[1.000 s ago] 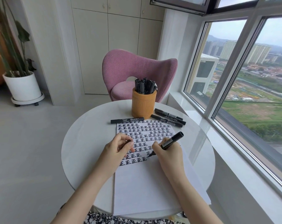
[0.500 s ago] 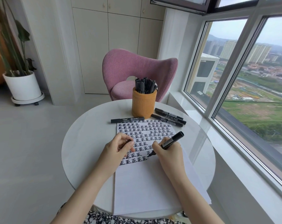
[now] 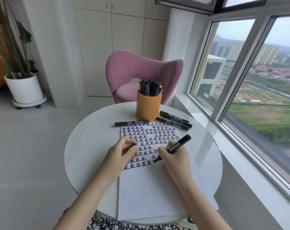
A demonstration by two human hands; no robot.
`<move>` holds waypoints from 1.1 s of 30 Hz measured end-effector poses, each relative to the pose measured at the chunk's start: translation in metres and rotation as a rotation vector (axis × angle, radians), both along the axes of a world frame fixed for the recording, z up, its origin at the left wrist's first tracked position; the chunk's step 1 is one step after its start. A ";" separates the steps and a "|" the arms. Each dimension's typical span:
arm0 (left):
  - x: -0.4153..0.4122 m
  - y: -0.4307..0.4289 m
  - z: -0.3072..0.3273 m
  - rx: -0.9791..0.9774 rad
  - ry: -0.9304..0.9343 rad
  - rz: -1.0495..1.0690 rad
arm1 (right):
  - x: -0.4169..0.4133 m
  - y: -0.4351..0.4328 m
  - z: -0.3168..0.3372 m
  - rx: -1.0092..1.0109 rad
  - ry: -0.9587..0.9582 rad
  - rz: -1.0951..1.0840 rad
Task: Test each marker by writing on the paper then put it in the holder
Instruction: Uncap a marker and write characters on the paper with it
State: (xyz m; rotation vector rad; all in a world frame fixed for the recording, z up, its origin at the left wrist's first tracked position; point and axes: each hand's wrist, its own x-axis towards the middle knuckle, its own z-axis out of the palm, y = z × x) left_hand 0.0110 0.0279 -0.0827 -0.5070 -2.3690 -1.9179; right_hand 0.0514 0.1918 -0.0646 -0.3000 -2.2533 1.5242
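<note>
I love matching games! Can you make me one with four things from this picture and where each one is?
Things
1. black marker with its cap off
2. orange round woven holder
3. pink padded chair
4. white round plant pot

Places
A. on the floor, far left
B. in the right hand, tip on the white paper
C. behind the round white table
D. on the table, full of black markers

Pairs: 1-B, 2-D, 3-C, 4-A

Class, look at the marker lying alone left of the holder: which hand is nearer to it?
Left. The left hand, pinching a cap, rests on the paper just short of that marker; the right hand, writing with another marker, sits farther right.
</note>
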 end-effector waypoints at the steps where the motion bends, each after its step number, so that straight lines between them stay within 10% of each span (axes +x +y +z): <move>1: 0.000 0.000 -0.001 0.001 -0.003 0.000 | 0.000 0.001 0.000 -0.010 -0.002 -0.008; 33: 0.000 -0.001 -0.002 -0.017 -0.008 0.014 | 0.000 -0.002 -0.001 0.017 0.022 0.013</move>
